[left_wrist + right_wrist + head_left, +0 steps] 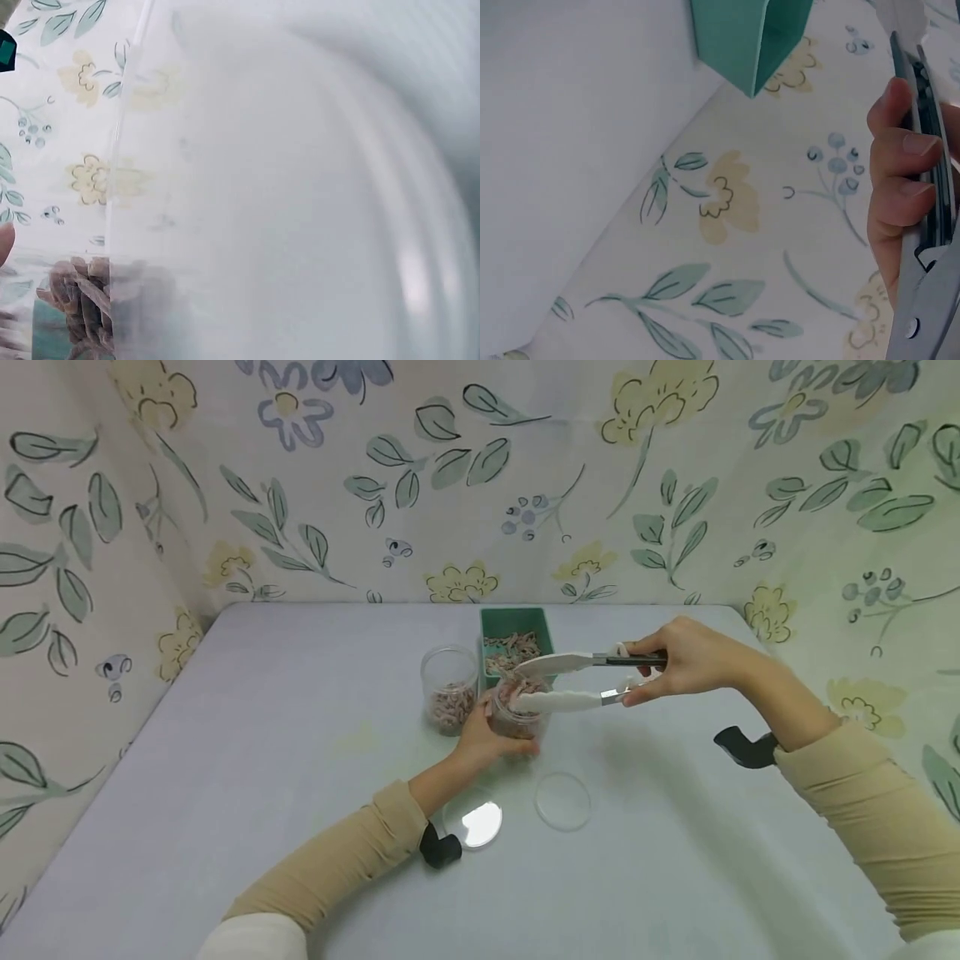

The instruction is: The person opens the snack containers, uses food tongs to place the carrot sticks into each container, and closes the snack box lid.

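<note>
My left hand (480, 742) grips a clear plastic jar (517, 725) holding brownish shredded strips, low over the table just in front of a green box (491, 625). In my right hand (686, 656) is a pair of metal tongs (922, 300) with white tips, gripped by the handles. Its arms stand apart, and both white tips (558, 702) overlap the jar's mouth, close to strips rising at the rim. More strips (517, 647) lie inside the green box. Left of my left hand stands a second clear jar (450, 668), partly filled with the same strips.
Two round clear lids, one shiny with glare (480, 823) and one thin-rimmed (562, 802), lie on the white table (300, 710) in front of the jars. A floral curtain (465, 527) hangs behind the table's back edge. Blurred clear plastic (285, 187) fills most of the left wrist view.
</note>
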{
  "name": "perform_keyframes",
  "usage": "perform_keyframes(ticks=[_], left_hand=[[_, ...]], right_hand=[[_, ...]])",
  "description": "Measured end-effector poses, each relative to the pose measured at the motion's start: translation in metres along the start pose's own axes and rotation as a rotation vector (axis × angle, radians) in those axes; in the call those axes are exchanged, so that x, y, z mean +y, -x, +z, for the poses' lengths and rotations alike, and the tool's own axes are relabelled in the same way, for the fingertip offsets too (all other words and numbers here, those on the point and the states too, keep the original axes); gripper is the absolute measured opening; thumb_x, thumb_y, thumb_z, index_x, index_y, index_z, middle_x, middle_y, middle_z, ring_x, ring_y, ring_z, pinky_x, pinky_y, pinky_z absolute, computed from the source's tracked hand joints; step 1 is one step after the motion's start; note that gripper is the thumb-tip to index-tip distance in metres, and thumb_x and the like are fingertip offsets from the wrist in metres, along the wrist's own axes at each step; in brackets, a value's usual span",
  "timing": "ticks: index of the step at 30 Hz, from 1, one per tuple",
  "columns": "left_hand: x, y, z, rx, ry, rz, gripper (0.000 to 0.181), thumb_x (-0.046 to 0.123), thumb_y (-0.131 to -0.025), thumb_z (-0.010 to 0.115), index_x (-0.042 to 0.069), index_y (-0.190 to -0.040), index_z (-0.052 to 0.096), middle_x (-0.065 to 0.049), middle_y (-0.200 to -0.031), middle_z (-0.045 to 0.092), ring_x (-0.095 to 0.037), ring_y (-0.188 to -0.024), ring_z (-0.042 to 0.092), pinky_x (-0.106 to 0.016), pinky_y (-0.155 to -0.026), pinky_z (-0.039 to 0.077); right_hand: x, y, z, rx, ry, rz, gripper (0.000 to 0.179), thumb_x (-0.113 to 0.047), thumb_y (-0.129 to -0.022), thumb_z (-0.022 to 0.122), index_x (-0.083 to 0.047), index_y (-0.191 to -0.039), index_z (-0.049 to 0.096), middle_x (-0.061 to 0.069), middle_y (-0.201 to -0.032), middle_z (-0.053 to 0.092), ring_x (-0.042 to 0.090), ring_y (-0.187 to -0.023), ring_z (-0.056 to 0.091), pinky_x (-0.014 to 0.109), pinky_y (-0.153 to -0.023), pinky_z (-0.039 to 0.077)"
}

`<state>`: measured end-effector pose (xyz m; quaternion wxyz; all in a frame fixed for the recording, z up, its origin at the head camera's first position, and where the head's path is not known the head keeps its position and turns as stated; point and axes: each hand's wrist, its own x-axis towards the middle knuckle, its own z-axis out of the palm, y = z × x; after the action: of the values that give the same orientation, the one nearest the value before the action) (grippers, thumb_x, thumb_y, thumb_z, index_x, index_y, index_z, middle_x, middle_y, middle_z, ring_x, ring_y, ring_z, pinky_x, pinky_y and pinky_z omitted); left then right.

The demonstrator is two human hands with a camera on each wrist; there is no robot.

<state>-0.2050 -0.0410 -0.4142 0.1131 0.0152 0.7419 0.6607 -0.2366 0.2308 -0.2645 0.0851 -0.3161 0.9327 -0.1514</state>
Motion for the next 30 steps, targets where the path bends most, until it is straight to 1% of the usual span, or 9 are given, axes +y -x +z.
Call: perform_keyframes(ticks=[2,5,8,11,14,17,21,25,30], left_hand=[[0.0,0.0,-0.001,-0.016,0.023,0.006,0.09,-0.004,-0.068,0.086,0.01,-0.144,0.04,-0.011,-0.145,0.045,-0.03,-0.133,0.041,-0.045,-0.111,0.033],[0.0,0.0,-0.002,-0.038,0.063,0.036,0.088,-0.007,-0.067,0.085,0.012,-0.142,0.042,-0.008,-0.144,0.046,-0.028,-0.133,0.041,-0.044,-0.111,0.031],[-0.002,-0.001,-0.002,-0.029,0.038,0.073,0.09,-0.005,-0.066,0.086,0.014,-0.141,0.04,-0.007,-0.14,0.05,-0.027,-0.131,0.043,-0.045,-0.111,0.032],[-0.002,-0.001,-0.002,-0.02,-0.005,0.126,0.09,-0.002,-0.065,0.087,0.013,-0.14,0.039,-0.01,-0.138,0.051,-0.029,-0.13,0.045,-0.047,-0.109,0.035],[-0.001,0.002,-0.001,-0.012,-0.057,0.186,0.089,0.0,-0.065,0.088,0.009,-0.139,0.04,-0.014,-0.136,0.051,-0.032,-0.128,0.047,-0.048,-0.107,0.037],[0.0,0.003,-0.001,0.012,-0.149,0.245,0.087,0.005,-0.064,0.09,0.005,-0.138,0.043,-0.015,-0.134,0.052,-0.032,-0.126,0.048,-0.048,-0.106,0.038],[0.002,0.003,-0.002,0.034,-0.259,0.298,0.087,0.01,-0.064,0.091,0.004,-0.138,0.044,-0.014,-0.132,0.054,-0.032,-0.121,0.051,-0.048,-0.103,0.04],[0.003,0.003,-0.003,0.011,-0.262,0.298,0.086,0.009,-0.065,0.09,0.004,-0.137,0.043,-0.014,-0.135,0.055,-0.032,-0.122,0.052,-0.048,-0.103,0.041],[0.004,0.002,-0.002,-0.009,-0.236,0.282,0.082,0.006,-0.066,0.089,0.003,-0.135,0.044,-0.014,-0.139,0.053,-0.031,-0.125,0.05,-0.047,-0.104,0.04]], right_hand=[[-0.001,0.0,-0.005,-0.016,0.015,0.037,0.073,-0.04,-0.067,0.089,0.007,-0.118,0.066,-0.004,-0.066,0.049,0.01,-0.055,0.037,0.023,-0.048,0.03],[-0.001,-0.004,-0.014,-0.019,-0.001,0.099,0.073,-0.038,-0.066,0.089,0.006,-0.119,0.064,-0.001,-0.066,0.045,0.012,-0.058,0.037,0.025,-0.049,0.029],[0.002,-0.013,-0.024,0.011,-0.017,0.172,0.076,-0.036,-0.069,0.088,0.006,-0.125,0.06,0.003,-0.07,0.047,0.015,-0.061,0.038,0.026,-0.05,0.029],[0.006,-0.026,-0.032,0.043,0.079,0.21,0.088,-0.043,-0.07,0.086,0.007,-0.134,0.053,0.006,-0.078,0.055,0.019,-0.063,0.042,0.029,-0.052,0.033],[0.005,-0.045,-0.035,0.029,0.267,0.211,0.089,-0.052,-0.069,0.082,0.004,-0.133,0.056,0.008,-0.082,0.063,0.021,-0.066,0.05,0.034,-0.056,0.042],[-0.002,-0.066,-0.036,-0.04,0.448,0.193,0.089,-0.056,-0.069,0.08,0.001,-0.133,0.057,0.013,-0.093,0.069,0.026,-0.075,0.058,0.042,-0.064,0.05],[-0.019,-0.095,-0.033,-0.154,0.577,0.209,0.08,-0.056,-0.066,0.08,-0.002,-0.123,0.064,0.014,-0.105,0.068,0.028,-0.083,0.059,0.044,-0.068,0.052],[-0.037,-0.124,-0.025,-0.247,0.67,0.296,0.074,-0.055,-0.063,0.083,-0.003,-0.113,0.065,0.01,-0.102,0.066,0.027,-0.087,0.055,0.045,-0.076,0.051],[-0.054,-0.154,-0.009,-0.381,0.791,0.321,0.082,-0.052,-0.066,0.084,-0.001,-0.126,0.059,0.013,-0.117,0.064,0.031,-0.102,0.059,0.052,-0.092,0.047]])
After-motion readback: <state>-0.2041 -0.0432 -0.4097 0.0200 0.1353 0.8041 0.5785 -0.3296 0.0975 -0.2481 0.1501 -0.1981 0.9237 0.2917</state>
